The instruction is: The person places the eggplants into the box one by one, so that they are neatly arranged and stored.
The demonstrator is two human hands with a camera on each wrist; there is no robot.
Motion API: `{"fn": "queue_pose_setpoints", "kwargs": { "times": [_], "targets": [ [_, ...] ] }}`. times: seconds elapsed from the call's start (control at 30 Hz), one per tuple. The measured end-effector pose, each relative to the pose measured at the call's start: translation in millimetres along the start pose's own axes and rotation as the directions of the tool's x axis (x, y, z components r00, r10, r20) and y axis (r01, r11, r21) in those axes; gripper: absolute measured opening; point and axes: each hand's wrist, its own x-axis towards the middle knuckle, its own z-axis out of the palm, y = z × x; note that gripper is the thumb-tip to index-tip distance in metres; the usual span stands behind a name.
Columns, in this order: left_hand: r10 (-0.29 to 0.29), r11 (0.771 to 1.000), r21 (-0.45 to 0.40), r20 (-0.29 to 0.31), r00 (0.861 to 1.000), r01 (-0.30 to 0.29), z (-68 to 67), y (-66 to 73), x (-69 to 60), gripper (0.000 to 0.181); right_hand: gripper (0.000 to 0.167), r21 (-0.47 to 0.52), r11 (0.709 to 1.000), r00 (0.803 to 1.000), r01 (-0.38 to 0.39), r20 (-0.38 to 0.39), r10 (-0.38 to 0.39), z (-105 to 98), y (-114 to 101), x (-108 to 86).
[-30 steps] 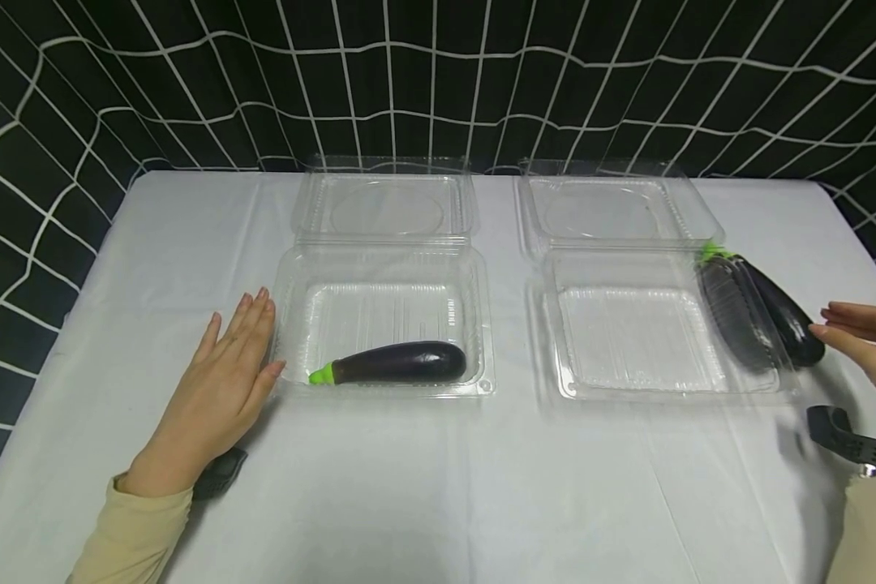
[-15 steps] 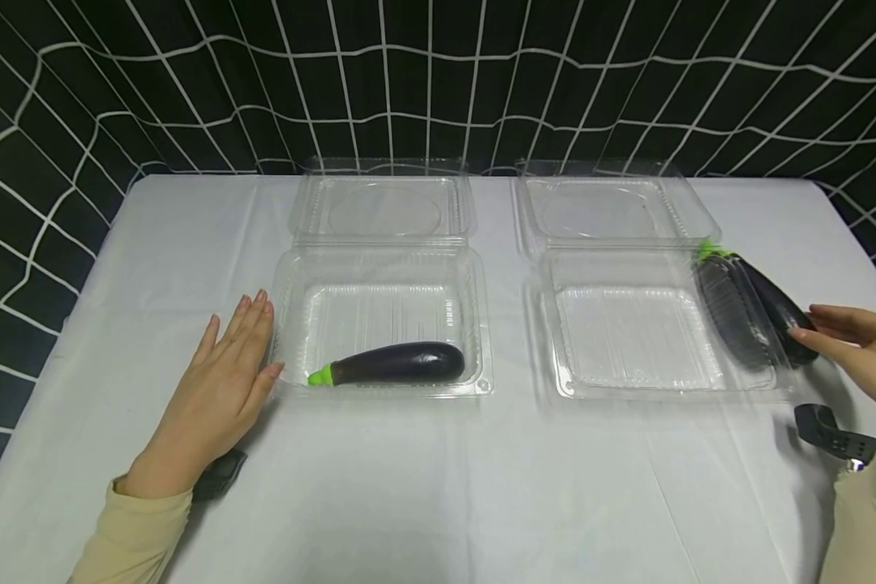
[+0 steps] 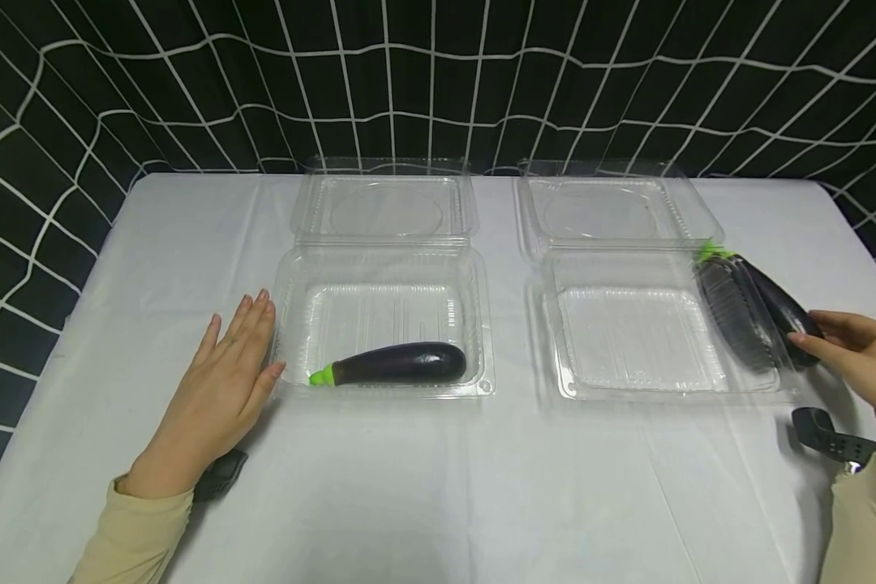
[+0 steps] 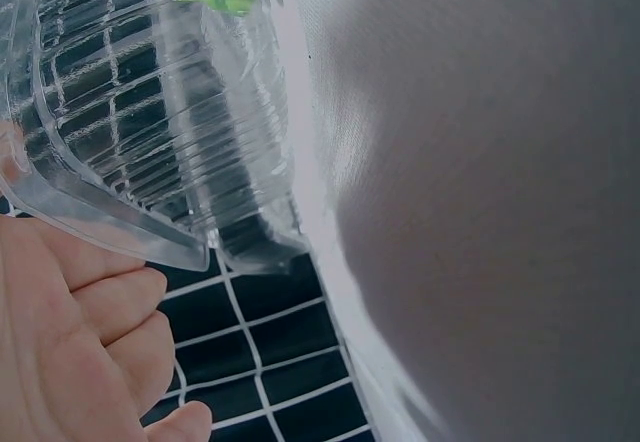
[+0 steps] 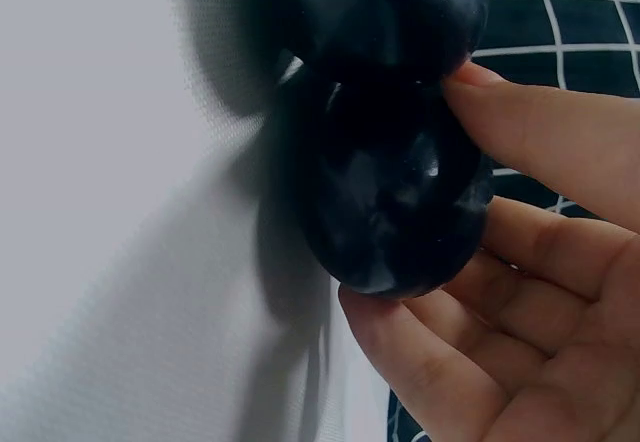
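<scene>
Eggplant has its blunt end pinched between fingers of the right grip.

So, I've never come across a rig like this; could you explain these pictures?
No machine here: a person works bare-handed. The wide picture comes from the head, the close ones from each wrist. On the white table stand a clear left box and right box, both open. An eggplant lies in the left one, the left hand beside that box. The right hand grips a second eggplant beside the right box. A dark shape next to it is probably a third.
</scene>
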Motion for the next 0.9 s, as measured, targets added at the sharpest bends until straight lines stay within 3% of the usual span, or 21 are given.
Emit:
{"fn": "queue_pose_setpoints", "kwargs": {
  "times": [0.2, 0.37, 0.9],
  "targets": [
    [0.000, 1.000, -0.001, -0.003, 1.000, 0.000, -0.2, 0.5, 0.2, 0.064, 0.060, 0.029, 1.000, 1.000, 0.009, -0.008, -0.009, 1.0, 0.2, 1.3],
    [0.002, 1.000, 0.000, -0.004, 1.000, -0.002, 0.1, 0.1, 0.3, 0.064, 0.030, 0.088, 0.996, 1.000, 0.004, -0.022, -0.002, 0.2, 2.2, 1.1],
    [-0.006, 1.000, 0.000, 0.001, 1.000, 0.006, -1.2, 1.0, 0.4, 0.064, 0.041, 0.279, 0.960, 0.999, 0.008, -0.035, 0.002, -8.2, -2.1, -3.3]
  ]
}}
